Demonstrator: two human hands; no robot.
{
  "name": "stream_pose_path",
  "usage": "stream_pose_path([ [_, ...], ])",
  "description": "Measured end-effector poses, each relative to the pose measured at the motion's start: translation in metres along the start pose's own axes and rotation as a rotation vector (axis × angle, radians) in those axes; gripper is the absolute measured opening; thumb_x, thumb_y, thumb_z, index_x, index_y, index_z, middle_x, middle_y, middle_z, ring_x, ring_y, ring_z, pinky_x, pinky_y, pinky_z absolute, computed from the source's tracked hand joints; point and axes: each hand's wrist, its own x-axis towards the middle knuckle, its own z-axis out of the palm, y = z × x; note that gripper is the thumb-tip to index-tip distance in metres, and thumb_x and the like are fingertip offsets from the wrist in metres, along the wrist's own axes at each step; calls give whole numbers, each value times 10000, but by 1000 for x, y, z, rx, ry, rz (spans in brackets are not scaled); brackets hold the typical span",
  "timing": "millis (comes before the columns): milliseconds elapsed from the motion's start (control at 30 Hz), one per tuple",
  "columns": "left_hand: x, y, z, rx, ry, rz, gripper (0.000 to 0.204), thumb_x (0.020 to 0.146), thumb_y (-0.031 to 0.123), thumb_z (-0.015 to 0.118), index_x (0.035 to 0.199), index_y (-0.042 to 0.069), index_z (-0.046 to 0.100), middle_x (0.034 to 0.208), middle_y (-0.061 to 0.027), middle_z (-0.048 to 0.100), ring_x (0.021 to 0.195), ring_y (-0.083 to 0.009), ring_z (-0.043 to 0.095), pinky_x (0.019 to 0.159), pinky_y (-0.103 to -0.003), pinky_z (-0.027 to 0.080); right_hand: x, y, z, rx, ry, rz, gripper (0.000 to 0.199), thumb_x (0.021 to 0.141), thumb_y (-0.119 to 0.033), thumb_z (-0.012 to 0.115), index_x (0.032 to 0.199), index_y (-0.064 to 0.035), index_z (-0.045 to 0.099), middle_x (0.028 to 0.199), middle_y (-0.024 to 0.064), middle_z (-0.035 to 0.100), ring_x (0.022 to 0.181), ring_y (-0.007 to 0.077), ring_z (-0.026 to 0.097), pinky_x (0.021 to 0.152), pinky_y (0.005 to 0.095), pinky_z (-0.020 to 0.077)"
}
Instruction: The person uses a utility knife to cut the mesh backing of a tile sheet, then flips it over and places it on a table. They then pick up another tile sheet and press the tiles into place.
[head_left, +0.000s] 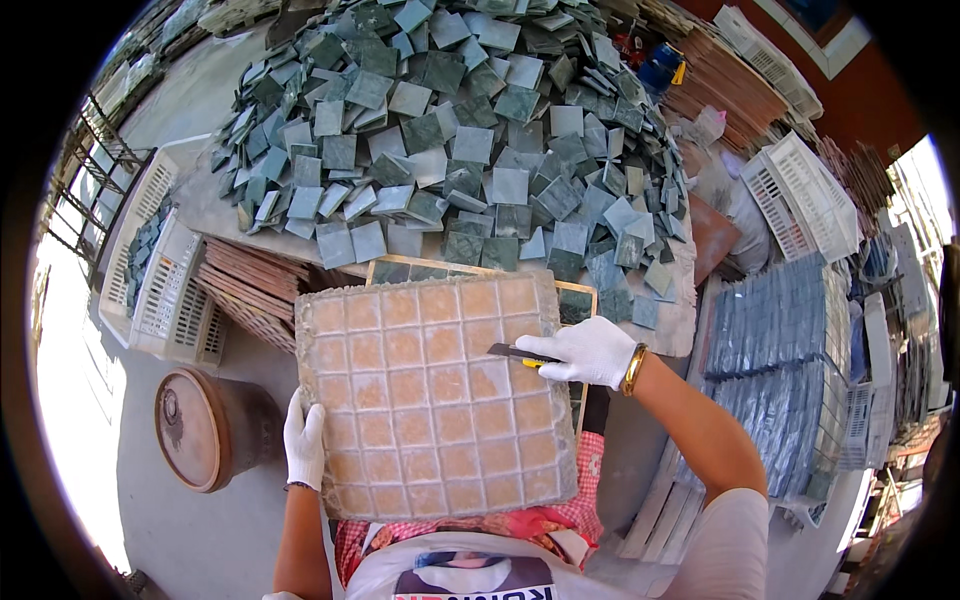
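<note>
Gripping utility knife (522, 354), gloved right hand (590, 353), lettered shirt (475, 577)

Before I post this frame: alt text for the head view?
A white-gloved right hand holds a utility knife over a gridded tan panel, while the gloved left hand holds the panel's left edge. Beyond, square green-grey tiles lie heaped on a table, with white plastic crates to either side and a brown barrel at left.

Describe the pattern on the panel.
The panel has tan squares in a pale grid, clearest in the head view.
</note>
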Motion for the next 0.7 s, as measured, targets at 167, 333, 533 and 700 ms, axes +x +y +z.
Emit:
stream_pose_path([
  [167, -1, 5, 4, 10, 16, 7, 498, 929, 107, 500, 1376, -81, 390, 1275, -99, 538, 1151, -161, 500, 1005, -278, 374, 11, 20, 0, 79, 194, 26, 502, 886, -391, 514, 1366, -253, 459, 706, 134, 629, 637, 323, 626, 556, 445, 471],
  [333, -5, 7, 2, 34, 25, 11, 482, 925, 105, 493, 1368, -65, 414, 1196, -63, 563, 1078, -137, 514, 962, -262, 389, 4, 1, -8, 0, -38, -17, 530, 892, -433, 492, 1397, -282, 447, 733, 135, 626, 656, 302, 624, 575, 419, 481],
  [533, 1, 12, 10, -24, 17, 33, 467, 930, 81, 486, 1367, -67, 412, 1227, -74, 563, 1091, -137, 519, 965, -263, 393, 15, 20, -8, 129, 178, -5, 503, 876, -391, 505, 1354, -239, 470, 717, 160, 635, 650, 336, 621, 574, 449, 460],
  [700, -6, 8, 2, -22, 26, -37, 469, 930, 79, 490, 1370, -61, 410, 1244, -82, 558, 1110, -149, 519, 968, -271, 398, 11, 4, -17, 1, 27, -9, 493, 866, -381, 519, 1343, -261, 484, 772, 148, 652, 704, 330, 635, 607, 448, 478],
])
